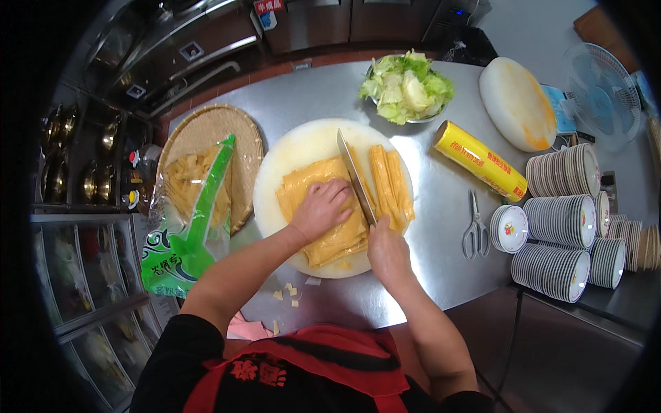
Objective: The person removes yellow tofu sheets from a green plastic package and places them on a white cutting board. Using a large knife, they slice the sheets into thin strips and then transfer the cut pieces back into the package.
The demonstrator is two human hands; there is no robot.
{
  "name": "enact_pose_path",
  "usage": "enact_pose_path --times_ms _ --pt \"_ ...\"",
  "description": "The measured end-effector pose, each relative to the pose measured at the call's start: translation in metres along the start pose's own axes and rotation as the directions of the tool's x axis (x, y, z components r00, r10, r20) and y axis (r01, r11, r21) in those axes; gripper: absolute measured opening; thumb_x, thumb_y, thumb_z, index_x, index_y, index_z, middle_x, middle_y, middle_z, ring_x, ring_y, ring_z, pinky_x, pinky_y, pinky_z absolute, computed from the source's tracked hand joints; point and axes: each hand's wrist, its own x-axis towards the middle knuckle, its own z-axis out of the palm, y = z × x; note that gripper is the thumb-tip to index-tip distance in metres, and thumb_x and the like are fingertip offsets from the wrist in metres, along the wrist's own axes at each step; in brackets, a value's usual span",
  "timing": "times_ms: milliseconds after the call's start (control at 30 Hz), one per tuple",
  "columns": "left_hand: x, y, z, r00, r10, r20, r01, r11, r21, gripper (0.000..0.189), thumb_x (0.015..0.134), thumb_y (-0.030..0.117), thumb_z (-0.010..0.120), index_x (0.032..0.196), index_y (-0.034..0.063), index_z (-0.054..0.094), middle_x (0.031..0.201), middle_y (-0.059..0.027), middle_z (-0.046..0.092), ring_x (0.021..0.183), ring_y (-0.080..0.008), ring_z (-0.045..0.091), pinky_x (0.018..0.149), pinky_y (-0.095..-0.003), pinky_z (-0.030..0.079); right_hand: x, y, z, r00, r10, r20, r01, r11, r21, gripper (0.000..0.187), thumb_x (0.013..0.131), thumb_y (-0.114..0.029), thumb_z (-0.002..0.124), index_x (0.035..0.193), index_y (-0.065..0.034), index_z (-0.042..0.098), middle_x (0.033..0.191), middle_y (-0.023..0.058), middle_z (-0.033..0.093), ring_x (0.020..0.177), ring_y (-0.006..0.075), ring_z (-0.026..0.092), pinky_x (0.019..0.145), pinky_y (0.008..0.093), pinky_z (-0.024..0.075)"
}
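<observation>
A stack of yellow tofu skin sheets (pixel 304 180) lies on a round white cutting board (pixel 268 149). My left hand (pixel 323 209) presses flat on the stack with its fingers near the blade. In my right hand (pixel 388 250) is the handle of a cleaver (pixel 356 175), whose blade stands on edge along the right side of the stack. Cut strips of tofu skin (pixel 390 180) lie to the right of the blade, at the board's right side. The handle is mostly hidden by my fingers.
On the steel table (pixel 320 93), a woven tray (pixel 206 124) and an opened plastic bag (pixel 191 237) lie left. A bowl of lettuce (pixel 408 90) stands behind. Rightward are a yellow cling wrap roll (pixel 480 160), scissors (pixel 475 232), stacked dishes (pixel 550 271) and another round board (pixel 516 103).
</observation>
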Motion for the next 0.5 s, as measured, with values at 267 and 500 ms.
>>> enact_pose_path --times_ms 267,500 --pt "0.006 -0.003 -0.023 0.991 -0.031 0.127 0.057 0.978 -0.201 0.034 0.087 0.016 0.062 0.117 0.0016 0.056 0.126 -0.0148 0.052 0.119 -0.0296 0.050 0.100 -0.0412 0.039 -0.012 0.002 -0.029 0.994 0.105 0.024 -0.104 0.994 -0.037 0.023 0.096 -0.018 0.045 0.101 0.0044 0.042 0.075 0.0307 0.062 0.075 0.0491 0.060 0.069 0.0563 0.0461" --pt "0.000 -0.005 -0.025 0.990 0.033 -0.141 -0.050 0.991 -0.123 0.026 0.082 0.011 0.062 0.105 0.0000 0.060 0.113 -0.0164 0.057 0.111 -0.0333 0.052 0.093 -0.0416 0.042 -0.032 -0.039 -0.031 0.994 -0.054 -0.093 0.049 0.997 -0.059 0.018 0.094 -0.013 0.047 0.097 0.0034 0.040 0.062 0.0278 0.059 0.060 0.0492 0.058 0.056 0.0565 0.0455"
